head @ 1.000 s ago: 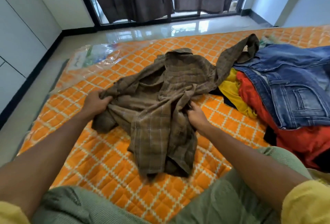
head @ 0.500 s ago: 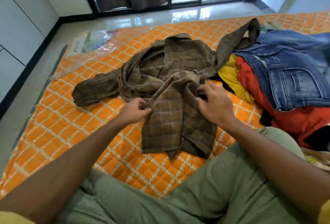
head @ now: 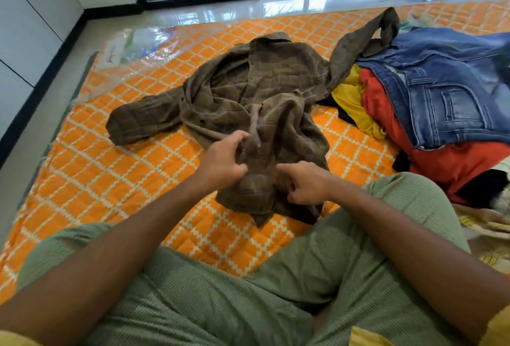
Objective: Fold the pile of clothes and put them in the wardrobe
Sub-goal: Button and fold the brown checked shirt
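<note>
2 hands bunching a rumpled shirt
The left hand [head: 223,160] and right hand [head: 306,183], now closer together than 0.5 s ago, are clenching soft folds of the brown plaid woven shirt [head: 270,91], which is lying on the orange quilted mattress [head: 110,180] beside the heaped denim, red and yellow clothes pile [head: 441,91].

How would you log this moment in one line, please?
left hand: grips brown shirt | right hand: grips brown shirt | clothes pile: unfolded

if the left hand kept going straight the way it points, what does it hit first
The brown plaid shirt: the left hand pinches its bunched front, and more of that shirt seems to lie straight ahead.
</note>
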